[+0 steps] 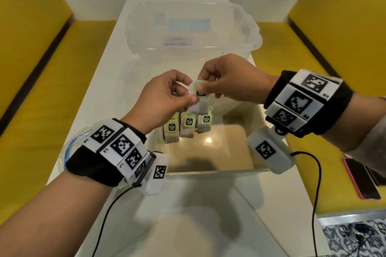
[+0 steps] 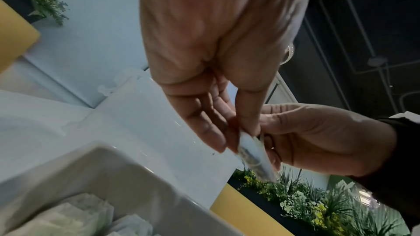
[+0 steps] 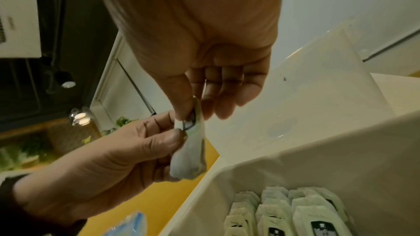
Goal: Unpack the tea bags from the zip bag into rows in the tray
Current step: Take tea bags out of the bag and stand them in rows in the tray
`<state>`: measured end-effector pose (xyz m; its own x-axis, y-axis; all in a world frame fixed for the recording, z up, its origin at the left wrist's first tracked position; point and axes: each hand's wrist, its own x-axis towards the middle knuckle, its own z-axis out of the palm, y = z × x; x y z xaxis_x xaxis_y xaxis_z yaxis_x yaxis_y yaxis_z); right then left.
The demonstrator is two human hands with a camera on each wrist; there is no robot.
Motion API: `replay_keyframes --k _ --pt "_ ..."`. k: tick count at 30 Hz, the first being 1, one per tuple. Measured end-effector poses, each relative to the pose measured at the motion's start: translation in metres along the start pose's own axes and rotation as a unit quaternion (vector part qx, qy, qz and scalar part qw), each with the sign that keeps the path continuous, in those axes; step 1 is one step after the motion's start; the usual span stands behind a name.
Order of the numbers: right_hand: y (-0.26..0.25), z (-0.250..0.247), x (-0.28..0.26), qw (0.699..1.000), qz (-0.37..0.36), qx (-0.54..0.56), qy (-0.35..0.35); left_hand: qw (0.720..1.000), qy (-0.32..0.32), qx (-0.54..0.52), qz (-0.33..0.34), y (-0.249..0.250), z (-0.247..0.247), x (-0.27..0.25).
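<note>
Both the left hand and right hand pinch one tea bag between thumb and fingertips above the tray

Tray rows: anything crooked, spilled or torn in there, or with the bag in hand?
Nothing stands out. The tea bags stand upright in three neat rows at the far end of the tray. The left hand and right hand pinch one intact tea bag above them. No spill shows.

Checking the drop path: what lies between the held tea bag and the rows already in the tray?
Nothing: the head view shows the tea bag, pinched by both hands, directly above the rows, only air between.
</note>
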<state>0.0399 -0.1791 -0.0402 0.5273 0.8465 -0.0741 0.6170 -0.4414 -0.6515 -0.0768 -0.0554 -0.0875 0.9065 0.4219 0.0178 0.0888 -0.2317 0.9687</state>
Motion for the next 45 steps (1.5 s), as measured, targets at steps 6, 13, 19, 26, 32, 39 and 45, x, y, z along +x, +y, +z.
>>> replay_keyframes --k 6,13,19,26,32,39,45 --pt "0.007 0.014 0.008 0.975 -0.008 -0.211 -0.072 0.987 -0.033 0.154 -0.011 -0.018 -0.016 -0.005" --pt "0.033 0.043 0.023 0.935 0.048 -0.304 -0.177 0.953 -0.045 0.291 -0.066 -0.036 -0.039 -0.011" --pt "0.047 0.058 0.039 0.907 0.062 -0.356 -0.214 0.946 -0.051 0.311 -0.078 -0.045 -0.042 -0.011" --pt "0.05 0.063 0.047 0.902 0.07 -0.383 -0.188 0.947 -0.057 0.3 -0.098 -0.05 -0.043 -0.01" --pt "0.053 0.064 0.047 0.902 0.054 -0.398 -0.158 0.947 -0.058 0.297 -0.11 -0.05 -0.042 -0.01" --pt "0.04 0.048 0.03 0.909 -0.008 -0.367 -0.196 0.946 -0.06 0.297 -0.115 -0.05 -0.043 -0.01" --pt "0.05 0.069 0.029 0.811 -0.003 -0.371 -0.452 0.948 -0.064 0.288 -0.116 -0.05 -0.044 -0.011"
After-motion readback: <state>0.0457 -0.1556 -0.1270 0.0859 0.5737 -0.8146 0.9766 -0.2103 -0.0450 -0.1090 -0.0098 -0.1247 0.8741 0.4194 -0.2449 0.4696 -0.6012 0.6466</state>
